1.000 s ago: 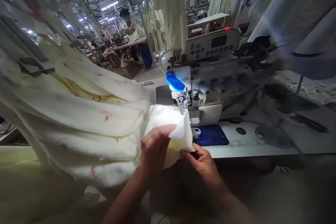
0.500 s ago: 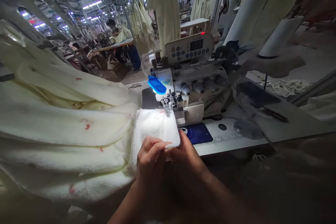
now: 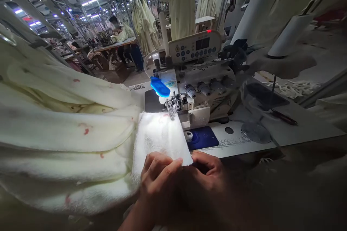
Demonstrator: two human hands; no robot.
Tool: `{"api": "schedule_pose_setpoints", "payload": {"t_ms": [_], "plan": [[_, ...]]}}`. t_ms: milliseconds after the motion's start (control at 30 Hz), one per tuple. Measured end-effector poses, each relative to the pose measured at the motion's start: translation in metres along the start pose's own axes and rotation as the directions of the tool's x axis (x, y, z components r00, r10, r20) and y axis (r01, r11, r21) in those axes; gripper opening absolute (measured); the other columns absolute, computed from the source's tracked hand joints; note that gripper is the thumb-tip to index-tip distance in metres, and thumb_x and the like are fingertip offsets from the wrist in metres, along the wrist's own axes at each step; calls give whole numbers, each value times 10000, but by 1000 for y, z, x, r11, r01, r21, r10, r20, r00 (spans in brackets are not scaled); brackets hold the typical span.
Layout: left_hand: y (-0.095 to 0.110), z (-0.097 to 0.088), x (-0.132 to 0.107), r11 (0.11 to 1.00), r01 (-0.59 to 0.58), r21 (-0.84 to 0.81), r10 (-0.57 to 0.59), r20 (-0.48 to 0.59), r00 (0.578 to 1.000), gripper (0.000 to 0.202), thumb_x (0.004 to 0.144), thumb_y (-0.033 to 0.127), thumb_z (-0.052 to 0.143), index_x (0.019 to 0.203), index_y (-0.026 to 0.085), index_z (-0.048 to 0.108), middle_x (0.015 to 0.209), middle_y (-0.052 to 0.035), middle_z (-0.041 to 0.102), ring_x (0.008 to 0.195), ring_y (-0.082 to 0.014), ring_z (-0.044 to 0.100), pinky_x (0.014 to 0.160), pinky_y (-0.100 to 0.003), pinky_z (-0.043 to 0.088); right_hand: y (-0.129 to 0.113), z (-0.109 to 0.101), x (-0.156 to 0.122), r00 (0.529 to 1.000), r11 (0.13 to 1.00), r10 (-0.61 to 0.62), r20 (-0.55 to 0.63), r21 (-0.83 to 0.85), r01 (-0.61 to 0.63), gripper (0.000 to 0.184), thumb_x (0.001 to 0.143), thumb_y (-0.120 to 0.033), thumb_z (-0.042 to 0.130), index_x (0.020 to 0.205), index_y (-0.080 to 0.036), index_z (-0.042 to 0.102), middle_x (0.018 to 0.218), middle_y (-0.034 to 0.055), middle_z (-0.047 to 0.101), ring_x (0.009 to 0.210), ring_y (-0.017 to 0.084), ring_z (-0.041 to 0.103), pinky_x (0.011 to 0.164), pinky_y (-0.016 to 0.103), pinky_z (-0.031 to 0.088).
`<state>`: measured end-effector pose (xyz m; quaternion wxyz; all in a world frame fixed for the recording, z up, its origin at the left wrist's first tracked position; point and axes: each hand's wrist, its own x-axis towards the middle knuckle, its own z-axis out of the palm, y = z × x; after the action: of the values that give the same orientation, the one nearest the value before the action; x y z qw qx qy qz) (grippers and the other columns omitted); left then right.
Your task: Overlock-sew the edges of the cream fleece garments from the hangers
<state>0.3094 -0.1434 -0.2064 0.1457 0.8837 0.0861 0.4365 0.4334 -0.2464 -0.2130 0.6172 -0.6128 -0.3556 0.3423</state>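
A folded strip of white fleece fabric (image 3: 158, 135) lies flat on the sewing table, its far end under the presser foot (image 3: 171, 106) of an overlock sewing machine (image 3: 200, 90). My left hand (image 3: 157, 180) grips the near end of the strip, fingers curled over its edge. My right hand (image 3: 208, 168) pinches the strip's near right corner. The strip runs out of a big bundle of cream fleece with small red marks (image 3: 62, 133) heaped to the left.
A blue plate (image 3: 202, 138) and a ruler strip sit on the white table (image 3: 284, 130) right of the needle. The machine's control panel (image 3: 195, 46) and thread cones (image 3: 287, 36) rise behind. A person works at a distant table (image 3: 115, 25); cream garments hang overhead.
Both hands have drawn back toward me along the strip, which now lies flatter and longer before the presser foot. The view has shifted slightly.
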Motion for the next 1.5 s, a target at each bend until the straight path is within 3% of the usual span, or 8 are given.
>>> {"api": "schedule_pose_setpoints", "payload": {"t_ms": [433,500,633,833,933,1067,1300,1500], "plan": [[3,-4,3,952,-178,250,144,150,978,319,814,67,525,1130,100,556,894,-73,604,896,-180,525,869,-367,364,3,-10,-3,992,985,-117,45,-122,121,211,848,-299,547,675,-179,530,617,-33,462,569,110,455,504,210,376],[5,-4,7,953,-180,246,148,140,979,267,839,80,487,1091,96,571,835,-60,602,843,-170,522,824,-349,377,7,-17,3,943,913,-330,-40,-265,309,44,828,-247,585,835,-206,601,759,-13,556,593,109,521,524,210,427],[17,1,15,952,-141,270,110,128,986,207,850,129,481,1024,118,593,784,-31,611,770,-155,522,753,-316,393,21,-28,22,668,593,-740,-83,-549,589,236,773,-153,652,980,-261,618,1076,24,559,648,103,572,638,244,476],[-37,-37,29,967,47,249,-101,209,973,269,903,355,449,1083,168,521,952,-41,642,905,-135,573,835,-261,443,26,-36,28,692,572,-707,143,-460,679,154,895,-255,489,852,-254,638,897,20,637,760,170,618,643,272,459],[-101,-71,27,729,214,650,-510,308,803,510,861,432,494,1264,130,415,1237,-154,531,1153,-241,490,961,-375,395,29,-37,27,651,506,-739,171,-497,705,120,840,-159,565,838,-244,650,897,12,649,744,159,630,659,259,471],[-154,-105,26,672,132,729,-639,479,602,194,801,307,582,911,152,617,866,-69,684,841,-210,646,783,-304,494,30,-32,29,660,526,-740,128,-503,686,156,835,-95,557,799,-227,632,844,10,660,738,152,637,663,246,485],[-175,-188,115,512,276,813,-526,43,849,603,915,345,33,1087,-17,483,995,-70,604,1125,-312,509,889,-471,391,15,-25,26,676,511,-728,115,-566,647,160,859,-141,540,747,-232,609,773,2,670,690,148,650,607,230,506],[-155,-127,121,675,225,702,-440,139,887,528,844,485,472,1078,14,510,1174,-190,555,1170,-297,496,962,-423,408,-17,-6,29,686,517,-727,23,-638,570,138,878,-187,542,759,-237,591,823,-5,674,750,147,651,633,233,493]]}}
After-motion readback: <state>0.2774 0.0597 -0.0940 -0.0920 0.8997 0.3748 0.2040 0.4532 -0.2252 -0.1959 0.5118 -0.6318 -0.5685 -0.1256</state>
